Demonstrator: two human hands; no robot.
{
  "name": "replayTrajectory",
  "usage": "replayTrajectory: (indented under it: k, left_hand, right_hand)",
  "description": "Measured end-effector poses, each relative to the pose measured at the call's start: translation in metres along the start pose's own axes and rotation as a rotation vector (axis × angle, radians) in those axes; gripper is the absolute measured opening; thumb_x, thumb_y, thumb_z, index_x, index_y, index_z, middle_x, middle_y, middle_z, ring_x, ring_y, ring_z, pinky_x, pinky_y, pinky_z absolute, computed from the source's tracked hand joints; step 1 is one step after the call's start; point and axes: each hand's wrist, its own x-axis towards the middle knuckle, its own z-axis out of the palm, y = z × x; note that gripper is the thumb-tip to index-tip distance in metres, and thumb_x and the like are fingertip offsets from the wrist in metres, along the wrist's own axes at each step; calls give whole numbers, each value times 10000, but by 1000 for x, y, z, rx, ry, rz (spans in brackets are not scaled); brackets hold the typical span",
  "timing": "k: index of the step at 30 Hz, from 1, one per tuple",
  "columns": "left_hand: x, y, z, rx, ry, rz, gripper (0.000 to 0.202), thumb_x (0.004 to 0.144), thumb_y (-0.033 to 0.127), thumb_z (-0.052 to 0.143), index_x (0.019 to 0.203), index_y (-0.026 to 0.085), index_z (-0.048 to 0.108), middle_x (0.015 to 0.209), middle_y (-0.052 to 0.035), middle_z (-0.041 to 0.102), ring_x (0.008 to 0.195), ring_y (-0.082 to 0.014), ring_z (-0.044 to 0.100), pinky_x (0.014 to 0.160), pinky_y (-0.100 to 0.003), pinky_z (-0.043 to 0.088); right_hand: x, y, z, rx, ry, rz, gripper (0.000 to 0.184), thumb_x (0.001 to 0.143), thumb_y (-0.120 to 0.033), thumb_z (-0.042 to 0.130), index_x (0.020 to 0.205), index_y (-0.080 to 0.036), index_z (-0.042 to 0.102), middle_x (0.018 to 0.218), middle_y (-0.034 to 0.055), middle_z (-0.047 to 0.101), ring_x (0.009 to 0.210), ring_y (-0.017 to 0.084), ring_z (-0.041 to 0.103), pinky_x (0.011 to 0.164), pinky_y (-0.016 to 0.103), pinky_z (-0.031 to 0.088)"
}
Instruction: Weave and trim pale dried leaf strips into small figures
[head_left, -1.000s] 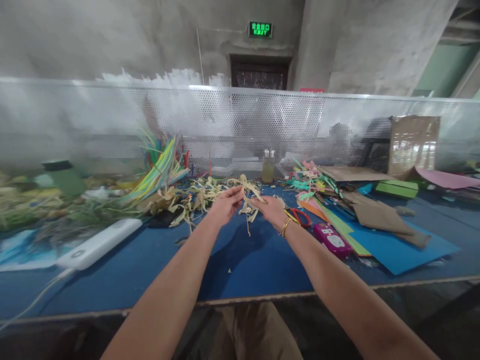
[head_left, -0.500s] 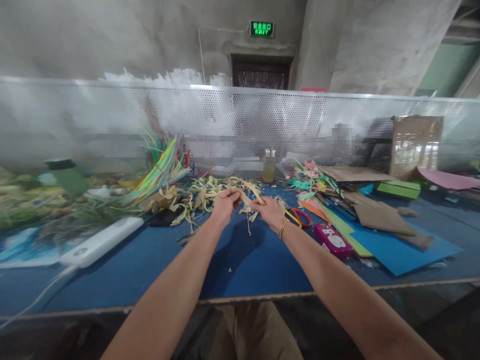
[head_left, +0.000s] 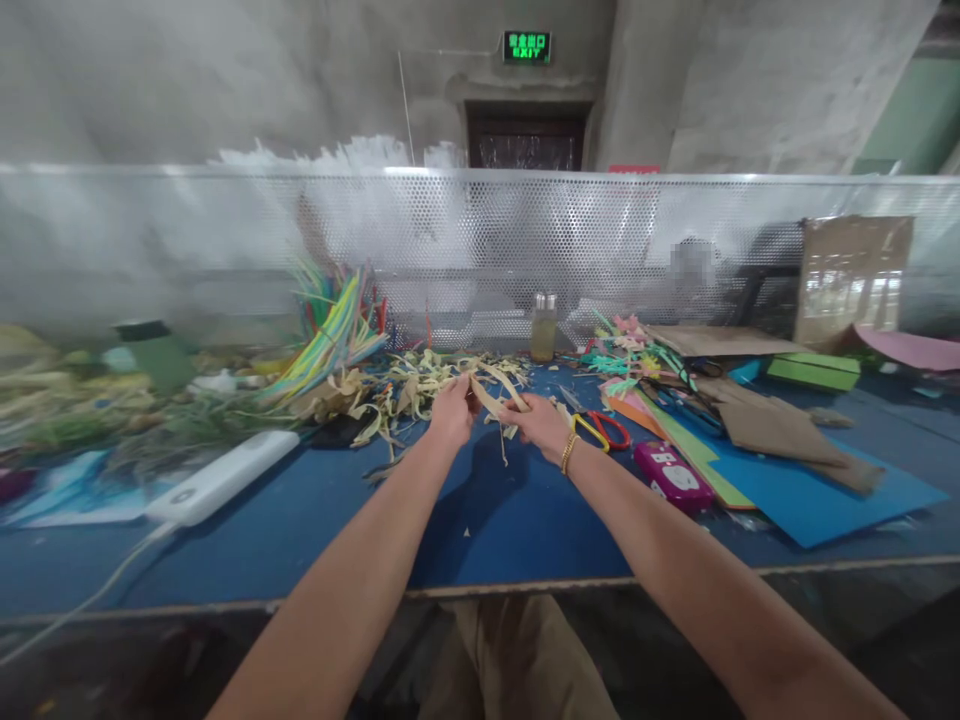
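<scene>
Both my arms reach out over a blue table. My left hand is closed, pinching one end of a pale yellow leaf strip. My right hand, with a gold bracelet at the wrist, is closed on the other part of the same strip. Loose ends of the strip hang down between my hands. A heap of similar pale strips lies just behind my hands.
Red-handled scissors and a pink box lie right of my right hand. A white power bank with a cable sits at left. Coloured strips, a small bottle, coloured paper sheets and a perforated metal screen stand behind.
My hands have lowered slightly toward the table and drawn closer, still working the same strip. The camera view has tilted a little.
</scene>
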Motion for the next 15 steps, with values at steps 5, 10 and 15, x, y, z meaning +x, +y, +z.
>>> replayTrajectory:
  k: [5,10,15]
  left_hand:
    - [0,2,-6,176,-136,56,199,580,240,760,676,147,612,589,29,555,496,-54,487,494,-177,387]
    - [-5,2,-4,218,-252,54,266,536,256,777,705,160,596,609,39,551,504,-53,471,516,-185,388]
    - [-10,-1,-3,362,-384,77,244,578,287,755,680,163,572,576,36,524,483,-63,440,481,-193,332]
  right_hand:
    - [-3,-4,-4,61,-56,17,208,626,-263,695,773,-192,565,588,-55,512,418,47,377,355,168,274]
    - [-2,-10,-8,141,-76,32,273,660,-404,686,775,-180,580,628,-27,573,374,29,292,336,178,252]
    - [0,-7,-8,132,15,-13,348,589,-400,737,803,-154,615,633,-17,592,384,25,323,355,180,291]
